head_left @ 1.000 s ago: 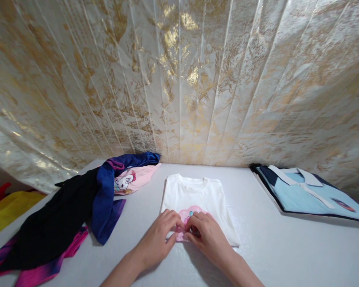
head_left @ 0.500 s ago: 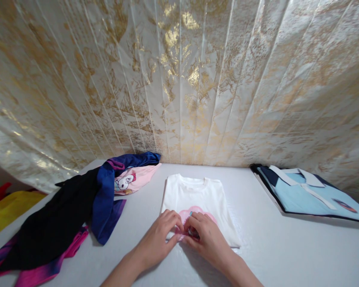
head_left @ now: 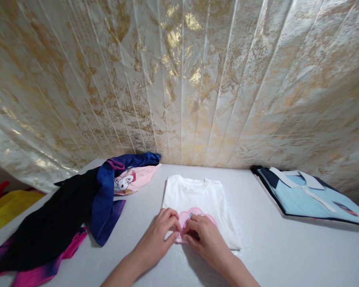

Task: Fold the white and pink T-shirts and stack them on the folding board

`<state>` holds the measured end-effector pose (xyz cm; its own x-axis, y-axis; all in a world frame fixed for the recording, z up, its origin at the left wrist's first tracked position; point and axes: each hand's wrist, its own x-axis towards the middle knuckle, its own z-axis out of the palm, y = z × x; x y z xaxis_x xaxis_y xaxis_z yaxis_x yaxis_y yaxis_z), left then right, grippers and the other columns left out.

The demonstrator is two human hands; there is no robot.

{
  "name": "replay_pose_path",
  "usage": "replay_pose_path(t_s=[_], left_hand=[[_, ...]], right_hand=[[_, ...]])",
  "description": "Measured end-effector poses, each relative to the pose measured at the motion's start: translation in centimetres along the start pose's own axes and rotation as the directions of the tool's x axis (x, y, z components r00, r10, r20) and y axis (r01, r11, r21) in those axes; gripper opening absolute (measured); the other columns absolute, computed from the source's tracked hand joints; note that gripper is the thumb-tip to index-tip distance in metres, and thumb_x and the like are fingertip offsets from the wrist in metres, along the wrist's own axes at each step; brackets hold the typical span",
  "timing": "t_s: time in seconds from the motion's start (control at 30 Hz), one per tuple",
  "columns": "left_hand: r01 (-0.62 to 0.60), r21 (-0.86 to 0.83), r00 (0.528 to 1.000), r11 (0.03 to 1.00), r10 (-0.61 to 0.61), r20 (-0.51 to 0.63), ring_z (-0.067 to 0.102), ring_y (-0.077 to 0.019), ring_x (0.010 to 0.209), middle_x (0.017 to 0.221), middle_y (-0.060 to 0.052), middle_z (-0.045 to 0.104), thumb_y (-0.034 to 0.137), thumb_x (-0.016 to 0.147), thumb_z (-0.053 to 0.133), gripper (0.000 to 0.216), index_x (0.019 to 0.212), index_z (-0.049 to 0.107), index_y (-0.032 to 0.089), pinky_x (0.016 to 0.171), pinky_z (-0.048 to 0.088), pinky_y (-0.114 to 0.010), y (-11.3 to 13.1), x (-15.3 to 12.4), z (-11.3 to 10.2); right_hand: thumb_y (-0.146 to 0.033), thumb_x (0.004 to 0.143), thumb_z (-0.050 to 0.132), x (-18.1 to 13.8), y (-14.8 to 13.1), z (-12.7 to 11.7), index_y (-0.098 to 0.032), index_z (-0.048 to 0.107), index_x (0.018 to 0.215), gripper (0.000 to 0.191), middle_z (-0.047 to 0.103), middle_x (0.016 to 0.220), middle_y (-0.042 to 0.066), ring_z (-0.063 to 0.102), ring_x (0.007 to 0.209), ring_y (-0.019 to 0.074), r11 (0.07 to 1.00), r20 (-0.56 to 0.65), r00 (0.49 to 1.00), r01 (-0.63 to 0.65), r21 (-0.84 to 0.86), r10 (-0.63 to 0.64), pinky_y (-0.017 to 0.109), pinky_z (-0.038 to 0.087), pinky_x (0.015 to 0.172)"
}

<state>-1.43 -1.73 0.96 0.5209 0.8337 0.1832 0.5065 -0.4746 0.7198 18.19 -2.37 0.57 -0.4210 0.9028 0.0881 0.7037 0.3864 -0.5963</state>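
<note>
A white T-shirt (head_left: 202,193) lies folded on the table in front of me, its neckline toward the back. On its front is a pink print (head_left: 194,211) with small coloured bits, partly covered by my fingers. At the lower left of this print my left hand (head_left: 161,233) has thumb and fingertips close together on the fabric. My right hand (head_left: 205,235) is curled over the print's middle, thumb and index pinched at the cloth; what lies under its fingers is mostly hidden.
Loose clothes lie heaped at the left, including a black garment (head_left: 54,219), a blue one (head_left: 104,211) and a pink one (head_left: 137,179). Yellow cloth (head_left: 12,207) is beyond the table's left edge. A folded light-blue polo shirt (head_left: 314,195) tops a stack at right. A gold-patterned curtain (head_left: 182,79) hangs behind.
My hands have moved slightly apart, the left one a little leftward, showing more of the pink print between them. The T-shirt lies in nearly the same place.
</note>
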Motion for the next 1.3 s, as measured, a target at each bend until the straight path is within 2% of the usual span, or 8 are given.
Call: replay_pose_path(t_s=[0.23, 0.37, 0.57, 0.77, 0.93, 1.03, 1.13, 1.3], left_hand=[[0.041, 0.019, 0.998, 0.999, -0.042, 0.053, 0.047, -0.0210, 0.110, 0.109, -0.001, 0.053, 0.004, 0.068, 0.062, 0.026, 0.082, 0.051, 0.023, 0.097, 0.040, -0.034, 0.8, -0.2, -0.3], [0.044, 0.027, 0.998, 0.999, -0.045, 0.033, 0.047, -0.0207, 0.112, 0.110, -0.002, 0.054, 0.004, 0.073, 0.062, 0.022, 0.080, 0.051, 0.023, 0.097, 0.038, -0.033, 0.4, -0.3, 0.1], [0.046, 0.020, 0.998, 0.999, -0.047, 0.038, 0.047, -0.0204, 0.112, 0.111, -0.003, 0.054, 0.007, 0.080, 0.060, 0.016, 0.080, 0.053, 0.022, 0.097, 0.039, -0.032, 0.3, -0.2, 0.1], [0.063, 0.038, 0.998, 0.997, -0.063, 0.012, 0.048, -0.0201, 0.110, 0.109, -0.002, 0.054, 0.006, 0.079, 0.057, 0.017, 0.080, 0.053, 0.022, 0.095, 0.039, -0.031, 0.1, -0.1, 0.5], [0.054, 0.045, 0.998, 0.998, -0.055, 0.017, 0.048, -0.0213, 0.109, 0.108, -0.003, 0.054, 0.008, 0.081, 0.055, 0.015, 0.081, 0.052, 0.022, 0.095, 0.039, -0.033, 0.1, -0.1, 0.5], [0.049, 0.048, 0.999, 0.998, -0.050, 0.016, 0.048, -0.0202, 0.109, 0.108, -0.002, 0.054, 0.006, 0.080, 0.055, 0.016, 0.081, 0.052, 0.022, 0.095, 0.039, -0.032, 0.1, -0.2, 0.4], [0.045, 0.051, 0.999, 0.998, -0.046, 0.010, 0.048, -0.0200, 0.108, 0.108, -0.002, 0.054, 0.005, 0.080, 0.054, 0.017, 0.081, 0.051, 0.022, 0.094, 0.039, -0.032, 0.1, -0.2, 0.4], [0.041, 0.059, 0.999, 0.997, -0.042, 0.012, 0.047, -0.0208, 0.108, 0.108, -0.002, 0.054, 0.005, 0.079, 0.055, 0.017, 0.081, 0.051, 0.022, 0.094, 0.039, -0.033, 0.1, -0.2, 0.5]], right_hand=[[-0.009, 0.076, 0.063, 0.3, -0.1, 0.1, -0.021, 0.065, 0.079, 0.013, 0.065, 0.080, -0.002, 0.056, 0.080, 0.0160, 0.997, -0.008, 0.999, -0.035, 0.074, 0.035, 0.027, 0.034, 0.073], [-0.006, 0.074, 0.062, 0.4, -0.1, -0.1, -0.021, 0.066, 0.077, 0.016, 0.064, 0.075, -0.003, 0.056, 0.077, 0.0149, 0.992, -0.004, 0.999, -0.046, 0.116, 0.046, 0.026, 0.034, 0.070], [-0.008, 0.076, 0.062, 0.2, 0.0, -0.4, -0.021, 0.066, 0.080, 0.015, 0.064, 0.079, -0.002, 0.056, 0.080, 0.0146, 0.988, 0.030, 0.999, -0.033, 0.150, 0.028, 0.025, 0.034, 0.072], [-0.016, 0.069, 0.073, 0.0, -0.3, 0.4, -0.020, 0.062, 0.080, 0.016, 0.062, 0.087, 0.001, 0.053, 0.083, 0.0182, 1.000, 0.020, 1.000, 0.008, 0.012, -0.009, 0.029, 0.033, 0.073], [-0.014, 0.082, 0.063, 0.1, -0.2, 0.6, -0.021, 0.062, 0.078, 0.008, 0.063, 0.085, 0.001, 0.055, 0.083, 0.0173, 0.998, 0.013, 1.000, 0.012, 0.059, -0.013, 0.028, 0.035, 0.073], [-0.014, 0.078, 0.066, 0.0, -0.1, 0.8, -0.021, 0.060, 0.079, 0.009, 0.062, 0.087, 0.001, 0.054, 0.084, 0.0182, 0.999, 0.013, 0.999, 0.045, 0.028, -0.045, 0.029, 0.034, 0.073], [-0.013, 0.070, 0.070, -0.1, 0.0, 1.0, -0.021, 0.057, 0.082, 0.019, 0.061, 0.089, 0.001, 0.052, 0.084, 0.0193, 0.998, 0.007, 0.998, 0.065, -0.021, -0.065, 0.030, 0.033, 0.071], [-0.008, 0.074, 0.063, -0.3, 0.1, 1.2, -0.021, 0.056, 0.082, 0.016, 0.062, 0.089, 0.001, 0.053, 0.084, 0.0190, 0.995, -0.001, 0.996, 0.092, -0.021, -0.093, 0.030, 0.034, 0.072]])
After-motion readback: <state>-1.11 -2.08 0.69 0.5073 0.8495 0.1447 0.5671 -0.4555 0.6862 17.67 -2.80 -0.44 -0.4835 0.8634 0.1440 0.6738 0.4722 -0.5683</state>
